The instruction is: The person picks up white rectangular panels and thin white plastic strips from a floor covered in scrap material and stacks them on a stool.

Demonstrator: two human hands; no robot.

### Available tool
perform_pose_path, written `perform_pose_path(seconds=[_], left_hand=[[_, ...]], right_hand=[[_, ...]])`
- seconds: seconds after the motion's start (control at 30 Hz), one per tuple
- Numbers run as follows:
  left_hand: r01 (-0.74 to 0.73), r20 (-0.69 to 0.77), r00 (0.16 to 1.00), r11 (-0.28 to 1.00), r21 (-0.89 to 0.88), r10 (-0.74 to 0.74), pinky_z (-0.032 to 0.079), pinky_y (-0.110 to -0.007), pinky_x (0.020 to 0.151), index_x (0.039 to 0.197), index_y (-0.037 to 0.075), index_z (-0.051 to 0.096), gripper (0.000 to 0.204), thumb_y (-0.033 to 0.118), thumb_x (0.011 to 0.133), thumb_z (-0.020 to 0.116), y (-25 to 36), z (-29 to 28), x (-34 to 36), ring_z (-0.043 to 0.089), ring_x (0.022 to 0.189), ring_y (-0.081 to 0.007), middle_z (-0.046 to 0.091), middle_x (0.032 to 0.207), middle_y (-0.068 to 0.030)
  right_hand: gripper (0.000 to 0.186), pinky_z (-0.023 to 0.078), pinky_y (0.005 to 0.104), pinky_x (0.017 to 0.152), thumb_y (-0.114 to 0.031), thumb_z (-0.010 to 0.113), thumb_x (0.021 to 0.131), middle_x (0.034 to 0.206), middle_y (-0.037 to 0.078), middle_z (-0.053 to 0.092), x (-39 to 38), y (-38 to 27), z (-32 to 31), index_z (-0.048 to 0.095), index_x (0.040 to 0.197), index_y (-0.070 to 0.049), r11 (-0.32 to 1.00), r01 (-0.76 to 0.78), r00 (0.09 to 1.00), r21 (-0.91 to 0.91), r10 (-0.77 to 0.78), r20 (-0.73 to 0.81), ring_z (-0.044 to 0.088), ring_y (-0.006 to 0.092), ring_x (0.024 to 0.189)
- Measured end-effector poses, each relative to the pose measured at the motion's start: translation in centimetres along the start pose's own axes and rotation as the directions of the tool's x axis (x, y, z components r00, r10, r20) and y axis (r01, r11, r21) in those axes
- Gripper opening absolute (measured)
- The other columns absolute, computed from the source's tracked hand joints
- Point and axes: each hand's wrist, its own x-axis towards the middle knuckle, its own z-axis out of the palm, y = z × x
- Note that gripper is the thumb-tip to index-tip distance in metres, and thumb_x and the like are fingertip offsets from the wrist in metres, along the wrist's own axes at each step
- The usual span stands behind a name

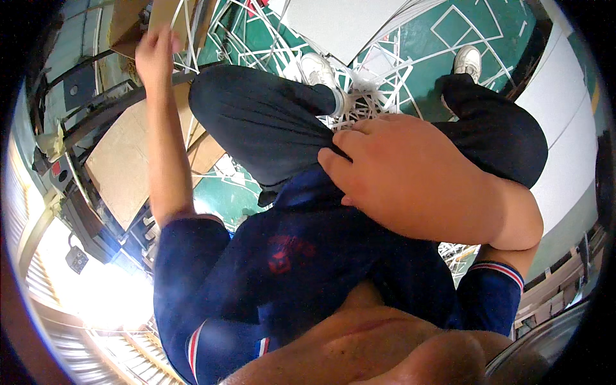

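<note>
My left hand [157, 56] is raised at the upper left, its fingers curled closed, beside a brown cardboard box [128, 29] and thin white strips [186, 67]. Whatever it may hold is too small or hidden to make out. My right hand [375, 157] lies across my lap, over the hem of the dark blue shirt [314, 221] and the black trousers [256, 115]. Its visible fingers point left, somewhat apart, with nothing seen between them.
White strips and frame-like offcuts [404, 70] lie tangled over the green floor [423, 35] around my shoes. A large white panel [340, 22] is ahead, with another white sheet [558, 115] at the right. Brown cardboard [125, 157] and dark equipment [83, 199] stand at the left.
</note>
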Motion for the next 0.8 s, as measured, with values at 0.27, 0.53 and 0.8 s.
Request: perform_pose_path(seconds=[0.27, 0.53, 0.8], left_hand=[[-0.163, 0.539, 0.798, 0.958, -0.238, 0.269, 0.045, -0.031, 0.065, 0.099, -0.001, 0.061, 0.036, 0.029, 0.079, 0.06, 6.0, 24.8, 14.5, 0.058, 0.073, -0.0179, 0.063, 0.084, -0.0085], [-0.096, 0.513, 0.854, 0.995, -0.011, 0.088, 0.044, -0.035, 0.084, 0.109, -0.002, 0.057, 0.067, 0.053, 0.071, 0.062, -7.1, 40.1, 13.4, 0.057, 0.099, -0.0257, 0.059, 0.106, -0.0173], [-0.041, 0.302, 0.943, 0.849, 0.527, -0.141, 0.044, -0.038, 0.087, 0.101, 0.0, 0.059, 0.058, 0.051, 0.073, 0.061, -2.5, 35.5, 6.5, 0.052, 0.105, -0.0295, 0.054, 0.109, -0.0172]], right_hand=[[0.035, 0.047, 0.0343, 0.074, -0.02, 0.059, 0.07, 0.094, 0.012, 0.058, 0.2, 0.3, -1.2, 0.056, 0.1, -0.002, 0.991, -0.092, 0.996, 0.102, 0.093, -0.002, 0.057, 0.0251, 0.085], [0.033, 0.047, 0.0346, 0.077, -0.015, 0.055, 0.071, 0.098, 0.015, 0.059, 0.0, 2.2, -1.8, 0.058, 0.1, -0.001, 0.931, -0.186, 0.979, 0.315, 0.202, -0.018, 0.058, 0.0264, 0.088], [0.041, 0.048, 0.036, 0.078, -0.019, 0.063, 0.073, 0.101, 0.014, 0.058, -0.5, 6.1, -1.8, 0.054, 0.11, -0.005, 0.882, -0.354, 0.922, 0.31, 0.385, -0.042, 0.058, 0.0289, 0.092]])
